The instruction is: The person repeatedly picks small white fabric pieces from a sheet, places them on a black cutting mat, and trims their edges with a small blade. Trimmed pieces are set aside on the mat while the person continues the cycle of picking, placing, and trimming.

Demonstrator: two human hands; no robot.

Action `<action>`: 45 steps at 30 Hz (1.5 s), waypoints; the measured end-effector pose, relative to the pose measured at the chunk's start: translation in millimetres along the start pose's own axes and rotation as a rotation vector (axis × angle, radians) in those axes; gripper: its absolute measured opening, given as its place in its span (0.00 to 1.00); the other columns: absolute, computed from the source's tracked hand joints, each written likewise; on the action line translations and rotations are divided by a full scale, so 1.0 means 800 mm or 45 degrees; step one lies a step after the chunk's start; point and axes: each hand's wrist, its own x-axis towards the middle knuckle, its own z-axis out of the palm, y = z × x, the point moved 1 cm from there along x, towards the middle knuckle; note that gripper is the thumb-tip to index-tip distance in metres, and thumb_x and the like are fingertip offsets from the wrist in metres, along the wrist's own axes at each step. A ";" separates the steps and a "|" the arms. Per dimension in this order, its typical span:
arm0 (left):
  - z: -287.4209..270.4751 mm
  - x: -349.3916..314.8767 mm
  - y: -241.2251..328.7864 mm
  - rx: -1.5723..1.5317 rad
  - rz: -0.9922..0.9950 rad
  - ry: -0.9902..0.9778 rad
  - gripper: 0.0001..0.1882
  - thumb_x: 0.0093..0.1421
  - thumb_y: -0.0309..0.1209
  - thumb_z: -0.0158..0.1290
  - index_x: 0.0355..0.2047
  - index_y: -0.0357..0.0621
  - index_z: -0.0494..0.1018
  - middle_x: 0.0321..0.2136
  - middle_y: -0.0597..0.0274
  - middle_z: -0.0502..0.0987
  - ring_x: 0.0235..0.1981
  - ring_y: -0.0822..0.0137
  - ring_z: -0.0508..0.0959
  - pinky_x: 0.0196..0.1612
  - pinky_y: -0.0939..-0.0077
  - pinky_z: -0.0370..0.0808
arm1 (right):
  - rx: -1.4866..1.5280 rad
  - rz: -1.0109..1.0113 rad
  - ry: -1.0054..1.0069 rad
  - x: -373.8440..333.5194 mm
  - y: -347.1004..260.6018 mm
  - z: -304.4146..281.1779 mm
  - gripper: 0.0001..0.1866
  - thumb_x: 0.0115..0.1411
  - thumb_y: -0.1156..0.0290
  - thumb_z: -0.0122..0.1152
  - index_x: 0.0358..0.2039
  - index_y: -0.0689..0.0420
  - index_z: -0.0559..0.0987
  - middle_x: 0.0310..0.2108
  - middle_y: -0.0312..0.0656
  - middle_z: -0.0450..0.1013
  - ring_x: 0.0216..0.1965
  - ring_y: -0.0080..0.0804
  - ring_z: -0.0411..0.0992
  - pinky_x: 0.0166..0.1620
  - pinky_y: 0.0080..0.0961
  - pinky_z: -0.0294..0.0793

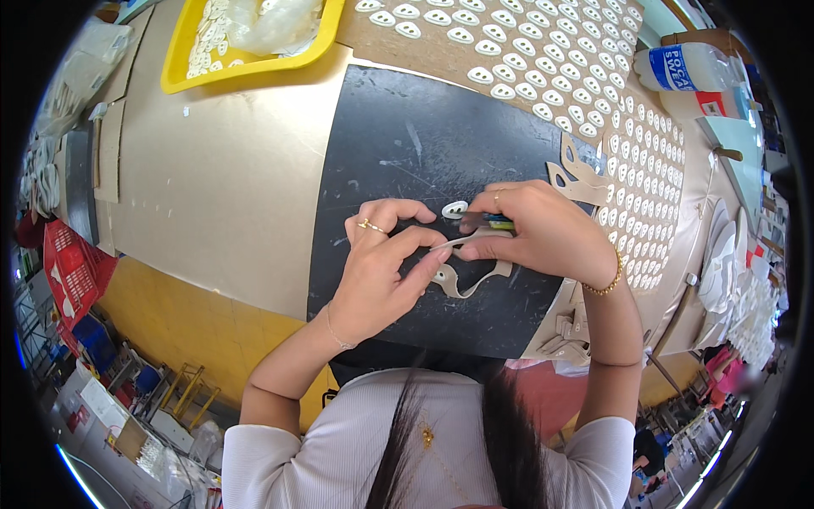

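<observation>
Over a black mat, my left hand pinches the edge of a beige, leather-like cut-out piece between thumb and index finger. The piece has curved, looped strips that hang below the fingers. My right hand is closed round a small tool with green and dark parts; its tip is partly hidden. The right thumb also presses on the beige piece. Just beyond the fingertips lies a white oval piece with two dark holes. More beige looped cut-outs lie at the mat's right edge.
Rows of white oval pieces cover a brown board at the far right. A yellow tray with loose ovals and a plastic bag stands at the far left. A plastic bottle lies far right; beige scraps sit by my right forearm.
</observation>
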 end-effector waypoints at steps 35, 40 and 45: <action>0.014 0.026 -0.001 0.370 -0.125 0.188 0.05 0.52 0.29 0.67 0.26 0.48 0.81 0.35 0.66 0.69 0.40 0.61 0.67 0.45 0.63 0.56 | -0.020 0.278 0.460 0.007 0.009 0.020 0.13 0.55 0.66 0.69 0.32 0.65 0.81 0.19 0.57 0.72 0.24 0.56 0.74 0.31 0.41 0.73; 0.015 0.028 0.001 0.403 -0.105 0.196 0.05 0.51 0.29 0.67 0.26 0.48 0.80 0.35 0.67 0.70 0.40 0.61 0.67 0.44 0.63 0.56 | -0.029 0.294 0.468 0.007 0.014 0.023 0.15 0.54 0.63 0.72 0.33 0.62 0.82 0.19 0.52 0.72 0.19 0.47 0.70 0.27 0.34 0.68; 0.015 0.028 0.005 0.457 -0.115 0.192 0.06 0.52 0.30 0.68 0.26 0.48 0.80 0.35 0.67 0.70 0.40 0.61 0.68 0.45 0.63 0.56 | -0.035 0.288 0.479 0.008 0.015 0.024 0.15 0.53 0.64 0.71 0.33 0.63 0.82 0.21 0.55 0.74 0.22 0.52 0.73 0.28 0.35 0.70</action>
